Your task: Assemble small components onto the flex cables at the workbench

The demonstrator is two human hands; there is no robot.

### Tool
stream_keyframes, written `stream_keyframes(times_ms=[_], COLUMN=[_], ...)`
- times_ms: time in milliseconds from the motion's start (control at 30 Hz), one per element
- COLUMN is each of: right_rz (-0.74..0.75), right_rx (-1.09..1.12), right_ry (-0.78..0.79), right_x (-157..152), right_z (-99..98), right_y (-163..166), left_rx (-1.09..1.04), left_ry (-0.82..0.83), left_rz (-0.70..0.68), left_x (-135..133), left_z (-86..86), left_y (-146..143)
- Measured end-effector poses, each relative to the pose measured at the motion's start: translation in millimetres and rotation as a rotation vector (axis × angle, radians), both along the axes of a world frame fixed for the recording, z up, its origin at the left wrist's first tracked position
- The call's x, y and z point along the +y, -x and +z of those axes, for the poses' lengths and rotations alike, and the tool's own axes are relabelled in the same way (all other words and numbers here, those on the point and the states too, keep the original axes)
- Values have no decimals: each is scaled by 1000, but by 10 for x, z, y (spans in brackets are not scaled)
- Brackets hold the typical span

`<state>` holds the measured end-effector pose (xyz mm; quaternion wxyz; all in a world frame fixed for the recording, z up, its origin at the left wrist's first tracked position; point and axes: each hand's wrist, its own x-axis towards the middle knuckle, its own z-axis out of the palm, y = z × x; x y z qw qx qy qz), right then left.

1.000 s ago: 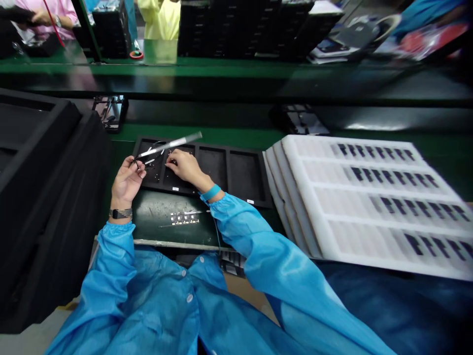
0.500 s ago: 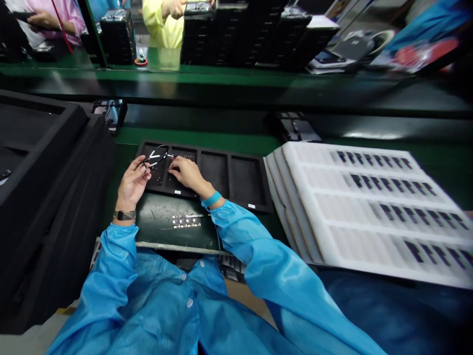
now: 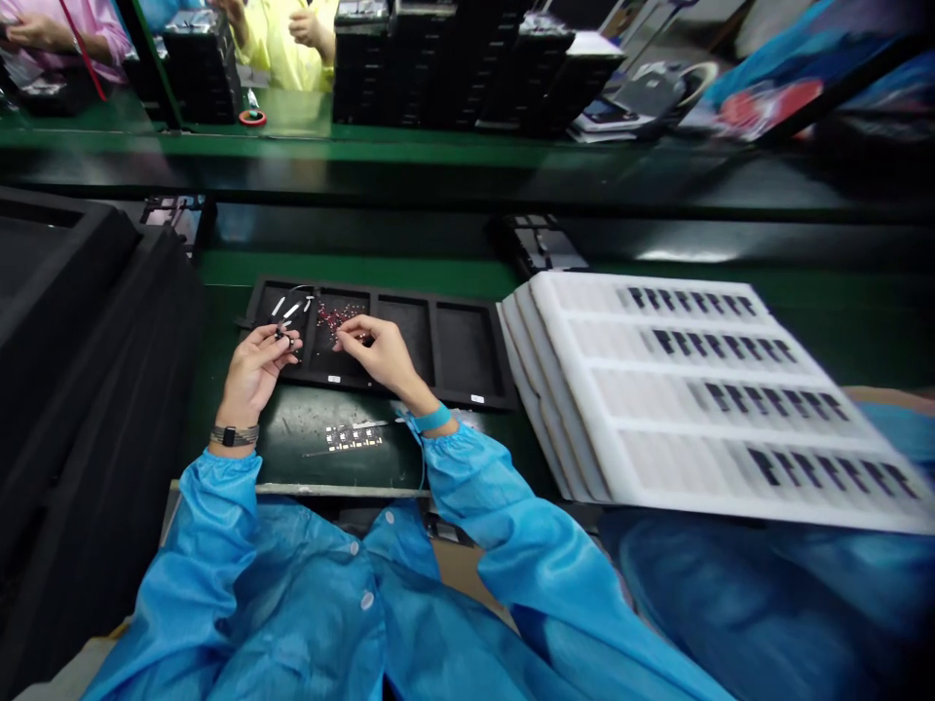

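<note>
My left hand (image 3: 252, 375) is closed around a small black part (image 3: 283, 334) with light spots, above the left end of a divided black tray (image 3: 474, 352). Thin black and white strips (image 3: 290, 312) lie in the tray's leftmost compartment, beside those fingers. My right hand (image 3: 384, 358) is over the second compartment with thumb and fingertips pinched together; anything between them is too small to make out. Many tiny reddish pieces (image 3: 336, 316) are scattered beneath it. Nearer to me, a flat strip of small circuit boards (image 3: 355, 437) rests on the green bench top (image 3: 292, 458).
White foam trays (image 3: 606, 399) with rows of black parts are stacked at right. Big black foam trays (image 3: 94, 321) stand at left. Beyond the bench sit two black device holders (image 3: 541, 243) and tall black stacks (image 3: 430, 68). Co-workers' hands (image 3: 311, 29) show at the far side.
My right hand has drawn slightly back from the second compartment, uncovering the reddish pieces. My left hand is a little lower, off the strips. The whole view has shifted.
</note>
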<state>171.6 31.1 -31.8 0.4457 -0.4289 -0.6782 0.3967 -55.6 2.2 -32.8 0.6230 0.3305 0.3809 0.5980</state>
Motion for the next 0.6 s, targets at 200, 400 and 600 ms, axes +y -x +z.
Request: stream_keyframes(times_ms=[200,400,600], right_rz=[53,119,96], right_rx=[53,71,23], right_ry=[60,74,-29], right_x=[-195,-271,-324], right_z=[-102,-127,-75], right_y=[7,-3,-15], left_rx=[46,85,111], left_ry=[34,37,69], left_rz=[-108,-115,-58], left_x=[-46,-71,-86], left_z=[-10,-13,14], left_y=[-157,-218,-260])
